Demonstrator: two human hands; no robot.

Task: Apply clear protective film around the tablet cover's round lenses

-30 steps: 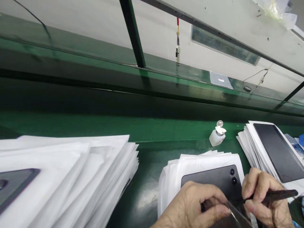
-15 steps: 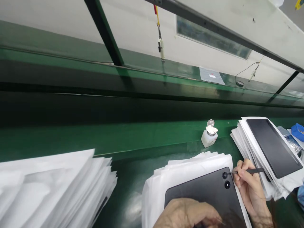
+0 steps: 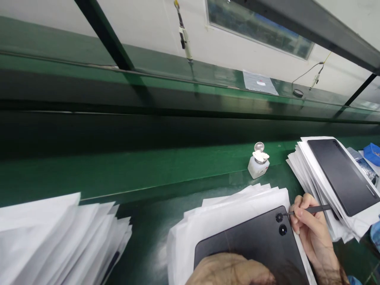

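A dark grey tablet (image 3: 237, 241) lies back side up on a stack of white sleeves (image 3: 204, 215). Dark tweezers (image 3: 314, 208) are pinched in my right hand (image 3: 314, 229), which rests at the tablet's right edge. Their thin tip meets the rim of the upper of two round camera lenses (image 3: 279, 217); the lower lens (image 3: 283, 229) sits just beneath. Across the lower part of the tablet lies my left hand (image 3: 231, 271), seen from its back. Its fingers are mostly cut off by the frame's bottom edge, so whether they hold anything is hidden.
A second tablet (image 3: 341, 174) tops another sleeve stack (image 3: 303, 170) at right. Behind stands a white dispenser bottle (image 3: 258, 166), lid up. More white sleeves (image 3: 59, 241) fill the lower left. A blue tray (image 3: 372, 154) is at far right; a raised green ledge (image 3: 166, 136) runs behind the bench.
The camera view has shifted slightly, with the near sleeves and tablet now a little further left. The tweezers stay at the upper lens. My left hand shows less, lower in the frame.
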